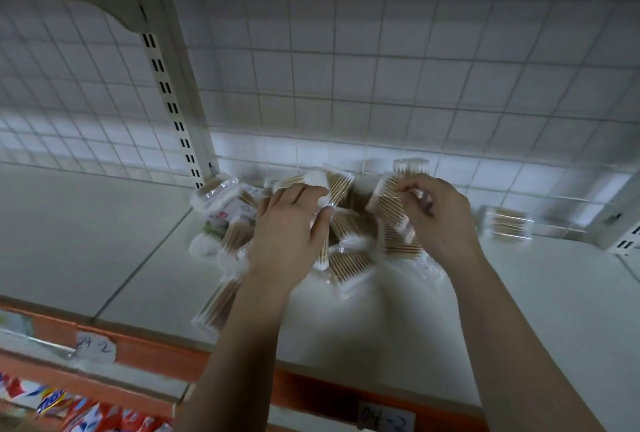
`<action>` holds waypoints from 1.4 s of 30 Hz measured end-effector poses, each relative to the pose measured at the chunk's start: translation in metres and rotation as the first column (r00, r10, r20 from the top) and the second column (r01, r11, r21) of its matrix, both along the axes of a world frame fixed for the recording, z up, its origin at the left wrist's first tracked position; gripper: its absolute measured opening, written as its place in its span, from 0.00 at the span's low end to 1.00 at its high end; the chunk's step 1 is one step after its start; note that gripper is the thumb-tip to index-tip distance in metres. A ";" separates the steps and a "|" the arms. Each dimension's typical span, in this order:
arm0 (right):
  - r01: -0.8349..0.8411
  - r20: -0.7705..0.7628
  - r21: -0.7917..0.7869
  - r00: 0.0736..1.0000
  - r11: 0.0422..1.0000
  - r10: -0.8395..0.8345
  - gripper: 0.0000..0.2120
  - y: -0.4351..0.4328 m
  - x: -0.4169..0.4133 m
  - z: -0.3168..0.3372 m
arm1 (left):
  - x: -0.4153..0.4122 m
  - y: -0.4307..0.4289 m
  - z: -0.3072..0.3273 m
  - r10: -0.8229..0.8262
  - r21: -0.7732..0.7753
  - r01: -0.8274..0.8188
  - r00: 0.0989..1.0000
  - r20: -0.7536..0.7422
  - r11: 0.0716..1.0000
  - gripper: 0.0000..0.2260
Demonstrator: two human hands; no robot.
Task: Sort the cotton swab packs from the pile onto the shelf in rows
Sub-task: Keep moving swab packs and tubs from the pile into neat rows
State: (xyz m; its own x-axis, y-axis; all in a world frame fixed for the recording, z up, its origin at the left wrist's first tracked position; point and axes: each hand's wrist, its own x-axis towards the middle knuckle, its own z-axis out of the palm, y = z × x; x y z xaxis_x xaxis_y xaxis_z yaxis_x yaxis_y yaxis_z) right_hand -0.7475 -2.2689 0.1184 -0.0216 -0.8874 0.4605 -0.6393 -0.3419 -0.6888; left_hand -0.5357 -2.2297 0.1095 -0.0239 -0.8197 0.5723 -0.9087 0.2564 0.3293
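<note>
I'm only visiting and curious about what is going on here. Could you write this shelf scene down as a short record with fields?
shelf: white, orange front edge, wire grid behind
pile: cotton swab packs heaped mid-shelf
left hand: on the pile, grips a top pack
right hand: pinches a tilted pack
lone pack: lies apart, right of the pile
tags: on the front edge, read 04-2

pile (pixel 298 234) on shelf (pixel 502 327), lone pack (pixel 507 224) right
</note>
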 end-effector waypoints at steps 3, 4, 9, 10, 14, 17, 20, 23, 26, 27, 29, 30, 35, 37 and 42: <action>0.015 0.032 0.009 0.999 1.000 -0.015 0.09 0.009 -0.009 -0.002 | -0.009 -0.002 -0.002 -0.063 -0.019 0.063 0.998 -0.012 0.998 0.17; 0.023 0.049 0.029 0.998 0.999 -0.025 0.08 0.013 -0.012 -0.002 | -0.012 -0.003 -0.002 -0.083 -0.020 0.082 0.996 -0.016 0.996 0.17; 0.031 0.099 0.091 0.994 0.995 -0.040 0.19 0.028 -0.029 -0.004 | -0.029 -0.006 -0.006 -0.130 -0.034 0.130 0.991 -0.014 0.991 0.12; 0.032 0.117 0.100 0.992 0.994 -0.044 0.20 0.031 -0.033 -0.005 | -0.033 -0.006 -0.006 -0.136 -0.035 0.135 0.991 -0.011 0.990 0.11; 0.049 0.190 0.122 0.979 0.991 -0.072 0.21 0.037 -0.050 -0.009 | -0.047 -0.005 -0.008 -0.183 -0.041 0.182 0.983 -0.032 0.982 0.12; 0.064 0.148 0.088 0.986 0.994 -0.076 0.12 0.037 -0.059 -0.013 | -0.057 -0.005 -0.013 -0.199 -0.040 0.197 0.980 -0.025 0.979 0.13; 0.070 0.166 0.086 0.983 0.994 -0.084 0.11 0.037 -0.067 -0.015 | -0.065 -0.005 -0.015 -0.206 -0.039 0.205 0.978 -0.039 0.978 0.12; 0.103 0.125 0.115 0.985 0.988 -0.117 0.13 0.038 -0.075 -0.013 | -0.073 -0.006 -0.013 -0.208 -0.038 0.206 0.977 -0.041 0.978 0.13; 0.087 0.123 0.121 0.987 0.989 -0.102 0.19 0.040 -0.082 -0.012 | -0.081 -0.006 -0.012 -0.212 -0.030 0.211 0.976 -0.048 0.977 0.14; 0.069 0.138 0.111 0.987 0.991 -0.084 0.21 0.041 -0.084 -0.011 | -0.084 -0.006 -0.012 -0.216 -0.030 0.215 0.975 -0.051 0.976 0.14; 0.047 0.163 0.117 0.984 0.992 -0.066 0.22 0.042 -0.088 -0.010 | -0.088 -0.006 -0.012 -0.223 -0.027 0.221 0.973 -0.057 0.975 0.14; 0.041 0.166 0.129 0.984 0.991 -0.062 0.22 0.043 -0.090 -0.010 | -0.090 -0.006 -0.012 -0.227 -0.020 0.226 0.972 -0.061 0.974 0.14; 0.079 0.120 0.145 0.988 0.986 -0.097 0.18 0.046 -0.098 -0.009 | -0.097 -0.006 -0.014 -0.245 -0.005 0.245 0.967 -0.064 0.970 0.14; 0.098 0.141 0.117 0.983 0.988 -0.114 0.16 0.048 -0.099 -0.009 | -0.099 -0.006 -0.014 -0.236 -0.007 0.237 0.969 -0.066 0.972 0.12; 0.088 0.230 0.084 0.967 0.993 -0.105 0.09 0.051 -0.103 -0.009 | -0.101 -0.008 -0.017 -0.219 -0.006 0.219 0.975 -0.045 0.976 0.08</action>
